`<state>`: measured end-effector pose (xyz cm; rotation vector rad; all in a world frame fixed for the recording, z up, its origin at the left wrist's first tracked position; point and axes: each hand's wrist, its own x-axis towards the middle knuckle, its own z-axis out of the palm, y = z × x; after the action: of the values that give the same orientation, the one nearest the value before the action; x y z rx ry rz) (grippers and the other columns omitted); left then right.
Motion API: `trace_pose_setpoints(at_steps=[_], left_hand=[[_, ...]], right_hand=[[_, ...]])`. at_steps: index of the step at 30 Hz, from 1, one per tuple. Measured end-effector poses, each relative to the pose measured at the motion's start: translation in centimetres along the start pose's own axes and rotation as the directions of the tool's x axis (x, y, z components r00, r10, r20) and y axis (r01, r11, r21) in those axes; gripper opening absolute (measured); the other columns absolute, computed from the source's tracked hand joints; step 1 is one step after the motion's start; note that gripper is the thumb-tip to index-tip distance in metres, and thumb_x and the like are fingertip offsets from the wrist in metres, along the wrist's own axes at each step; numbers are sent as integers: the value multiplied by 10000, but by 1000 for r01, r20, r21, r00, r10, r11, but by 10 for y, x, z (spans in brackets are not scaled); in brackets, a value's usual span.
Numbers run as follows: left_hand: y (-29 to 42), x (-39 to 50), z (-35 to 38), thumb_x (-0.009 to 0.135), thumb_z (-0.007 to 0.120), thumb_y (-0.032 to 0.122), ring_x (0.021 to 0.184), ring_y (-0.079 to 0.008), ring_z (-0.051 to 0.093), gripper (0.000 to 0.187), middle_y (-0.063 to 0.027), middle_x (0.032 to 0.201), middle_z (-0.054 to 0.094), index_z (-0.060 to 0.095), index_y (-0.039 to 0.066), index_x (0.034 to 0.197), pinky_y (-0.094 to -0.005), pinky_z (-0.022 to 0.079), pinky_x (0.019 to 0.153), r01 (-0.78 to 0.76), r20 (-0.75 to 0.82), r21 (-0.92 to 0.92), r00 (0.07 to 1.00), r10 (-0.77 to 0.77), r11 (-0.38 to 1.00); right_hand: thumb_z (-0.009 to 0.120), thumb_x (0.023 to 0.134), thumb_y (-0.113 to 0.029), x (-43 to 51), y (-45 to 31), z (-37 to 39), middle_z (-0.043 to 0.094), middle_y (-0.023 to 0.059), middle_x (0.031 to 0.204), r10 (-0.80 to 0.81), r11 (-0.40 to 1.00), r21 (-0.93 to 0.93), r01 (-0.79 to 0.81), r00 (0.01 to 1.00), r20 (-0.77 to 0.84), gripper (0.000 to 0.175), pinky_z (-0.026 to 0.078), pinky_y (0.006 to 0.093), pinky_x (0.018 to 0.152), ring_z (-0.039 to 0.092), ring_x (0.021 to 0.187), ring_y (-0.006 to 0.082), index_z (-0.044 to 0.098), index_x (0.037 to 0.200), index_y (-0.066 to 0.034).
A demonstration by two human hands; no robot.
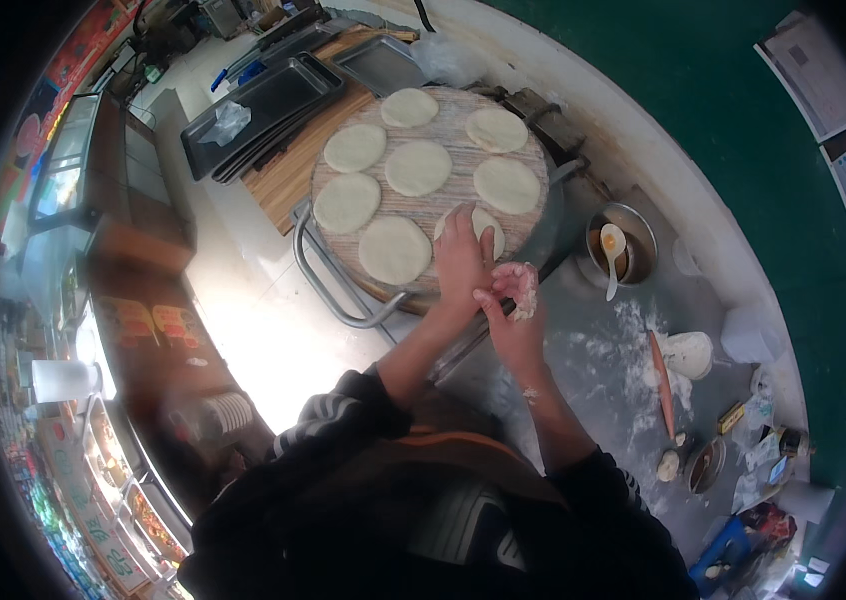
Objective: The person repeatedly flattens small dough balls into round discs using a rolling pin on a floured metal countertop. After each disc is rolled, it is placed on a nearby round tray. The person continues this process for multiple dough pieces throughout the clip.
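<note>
My left hand lies flat over a dough round at the near edge of a round wooden board, partly covering it. Whether the fingers press on the dough cannot be told. Beside it, my right hand has curled fingers coated with flour and bits of dough. Its thumb is by the left wrist, and I see no object in its grasp. Several more flat dough rounds are spread over the board. A curved metal handle juts out at the board's left side.
On the right, a floury metal worktop holds a metal pot with a ladle, a rolling pin and a flour heap. Stacked baking trays stand back left. A green-and-white wall bounds the right.
</note>
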<state>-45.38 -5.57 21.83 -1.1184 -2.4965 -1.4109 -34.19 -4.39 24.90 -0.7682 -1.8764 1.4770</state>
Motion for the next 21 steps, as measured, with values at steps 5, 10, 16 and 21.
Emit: trace_pose_setpoints(at_steps=[5,10,16,21], left_hand=[[0,-4,0,887,601,162,1114,-403,521,448,-212,1242,526,462,6,1284,-478,403,920,13,10,-65,1000,-13,998],[-13,-12,5,876,615,154,1049,-427,549,458,-229,1190,545,463,-2,1279,-483,437,864,-66,-19,-5,998,66,998],[-33,-24,22,853,638,70,1003,-421,584,459,-243,1139,572,476,-9,1276,-466,481,809,136,84,-599,991,-107,789],[-42,-32,29,874,589,14,1128,-308,524,449,-197,1248,481,450,-25,1299,-375,499,928,-63,206,-398,966,156,915]], right_hand=[[720,796,-22,-6,-5,1,571,74,1059,-162,986,-45,159,984,-76,390,477,312,828,592,907,173,499,1117,-29],[730,784,-58,-13,-3,5,603,89,976,-61,998,-20,60,995,-78,409,485,320,807,610,886,195,516,1130,-27],[727,785,-95,-26,-1,-1,597,129,1033,-142,984,-125,126,981,-129,382,500,349,816,622,927,236,541,1113,-32],[725,793,-141,-41,5,-7,565,157,1115,-190,982,-73,177,938,-289,337,464,395,901,578,1043,312,553,1067,-45]])
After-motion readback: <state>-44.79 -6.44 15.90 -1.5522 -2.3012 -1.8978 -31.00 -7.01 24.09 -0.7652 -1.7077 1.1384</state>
